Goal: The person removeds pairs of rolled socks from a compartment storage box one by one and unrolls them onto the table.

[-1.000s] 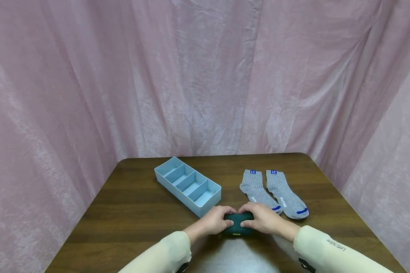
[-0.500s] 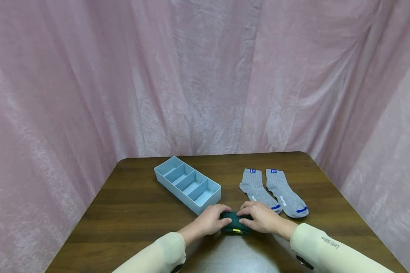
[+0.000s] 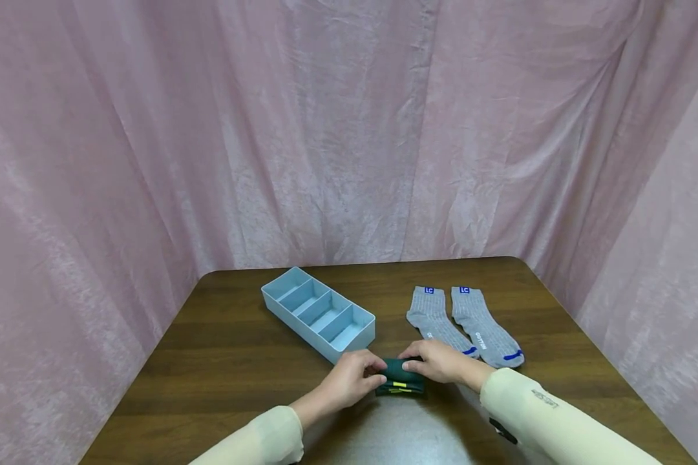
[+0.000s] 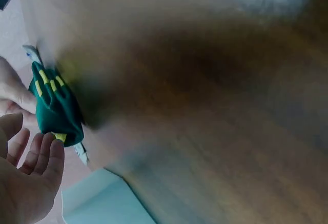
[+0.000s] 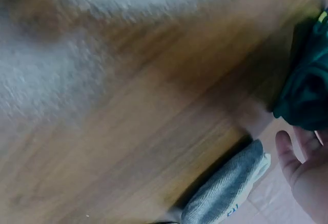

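Observation:
A dark green cloth roll (image 3: 400, 369) with yellow marks lies on the table between my hands. Its near side shows stacked layers in the head view, and several yellow tabs stand out on the green cloth (image 4: 55, 106) in the left wrist view. My left hand (image 3: 351, 380) is at the roll's left end, fingertips right at the cloth, the fingers loosely bent and spread from the thumb. At the right end, my right hand (image 3: 439, 361) touches the roll with its fingers; its thumb (image 5: 287, 152) stands a little off the cloth in the right wrist view.
Behind the left hand stands a light blue box (image 3: 320, 313) divided into several compartments. Two grey socks with blue marks, a left sock (image 3: 433, 316) and a right sock (image 3: 487, 329), lie flat beyond the right hand. A pink curtain (image 3: 349, 129) hangs behind the wooden table (image 3: 221, 361).
Both hands have loosened around the green roll, the left one drawing outward to the left. The roll has slackened and moved slightly left, exposing layers and yellow marks at its near side.

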{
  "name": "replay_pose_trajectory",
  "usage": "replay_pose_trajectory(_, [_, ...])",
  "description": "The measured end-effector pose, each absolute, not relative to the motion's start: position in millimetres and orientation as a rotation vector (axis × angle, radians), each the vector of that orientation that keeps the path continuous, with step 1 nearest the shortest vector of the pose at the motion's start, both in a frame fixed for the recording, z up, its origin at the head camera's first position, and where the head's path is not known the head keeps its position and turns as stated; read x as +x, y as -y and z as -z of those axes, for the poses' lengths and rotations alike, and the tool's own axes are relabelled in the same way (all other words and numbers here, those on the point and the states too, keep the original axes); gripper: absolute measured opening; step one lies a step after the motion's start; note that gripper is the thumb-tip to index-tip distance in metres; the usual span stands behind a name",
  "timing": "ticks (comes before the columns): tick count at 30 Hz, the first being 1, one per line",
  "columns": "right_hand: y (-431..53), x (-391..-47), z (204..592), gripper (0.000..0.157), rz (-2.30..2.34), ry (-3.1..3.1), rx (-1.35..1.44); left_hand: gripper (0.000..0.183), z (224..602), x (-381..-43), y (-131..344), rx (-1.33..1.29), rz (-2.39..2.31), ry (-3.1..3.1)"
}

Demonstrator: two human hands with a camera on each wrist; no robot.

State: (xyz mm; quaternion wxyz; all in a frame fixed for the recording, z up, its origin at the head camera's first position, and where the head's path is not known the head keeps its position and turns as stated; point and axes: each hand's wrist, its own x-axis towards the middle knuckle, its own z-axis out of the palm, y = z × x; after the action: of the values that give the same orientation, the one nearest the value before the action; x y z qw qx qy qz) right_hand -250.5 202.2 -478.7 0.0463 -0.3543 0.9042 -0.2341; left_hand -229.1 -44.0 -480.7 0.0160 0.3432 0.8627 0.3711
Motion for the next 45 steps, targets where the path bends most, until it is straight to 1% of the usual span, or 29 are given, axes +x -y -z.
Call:
replay_pose_trajectory(3, [-204, -252, 479, 0.023, 0.706, -2.76, -1.072, 0.013, 485, -228, 43, 1.094, -1.13, -2.687])
replay_pose_trajectory(12, [-206, -252, 476, 0.021, 0.766, -2.722, -1.005, 0.007, 497, -229, 41, 1.012, -1.102, -2.766])
replay_pose_trajectory(14, [-206, -251, 475, 0.025, 0.722, -2.744, -1.013, 0.007, 500, -230, 40, 1.02, -1.068, -2.796])
replay_pose_trajectory(18, [-207, -248, 475, 0.041, 0.617, -2.747, -1.021, 0.009, 504, -232, 38, 1.052, -0.987, -2.846])
replay_pose_trajectory(20, [-207, -248, 474, 0.044, 0.593, -2.739, -1.028, 0.011, 504, -232, 37, 1.074, -0.929, -2.863])
replay_pose_trajectory(24, [-203, -252, 472, 0.034, 0.604, -2.751, -1.037, 0.01, 502, -233, 36, 1.149, -0.794, -2.871])
replay_pose_trajectory(30, [-193, -262, 475, 0.027, 0.78, -2.819, -0.733, 0.007, 502, -232, 33, 1.201, -0.723, -2.85])
replay_pose_trajectory(32, [-189, -265, 478, 0.022, 0.806, -2.912, -0.687, 0.006, 502, -231, 33, 1.21, -0.718, -2.86])
replay_pose_trajectory(34, [-187, -267, 481, 0.015, 0.782, -3.032, -0.739, 0.009, 503, -231, 33, 1.216, -0.707, -2.873])
replay_pose_trajectory(37, [-187, -268, 484, 0.009, 0.648, -3.173, -0.935, 0.016, 504, -233, 34, 1.225, -0.668, -2.878])
replay_pose_trajectory(39, [-189, -268, 484, 0.012, 0.545, -3.178, -1.036, 0.019, 504, -234, 34, 1.23, -0.636, -2.868])
replay_pose_trajectory(41, [-192, -269, 482, 0.021, 0.464, -3.13, -1.082, 0.02, 504, -235, 35, 1.233, -0.603, -2.858])
replay_pose_trajectory(43, [-194, -270, 481, 0.028, 0.421, -3.077, -1.08, 0.021, 504, -235, 36, 1.237, -0.581, -2.853])
replay_pose_trajectory(45, [-194, -273, 479, 0.03, 0.406, -3.053, -1.068, 0.021, 504, -235, 37, 1.255, -0.556, -2.857])
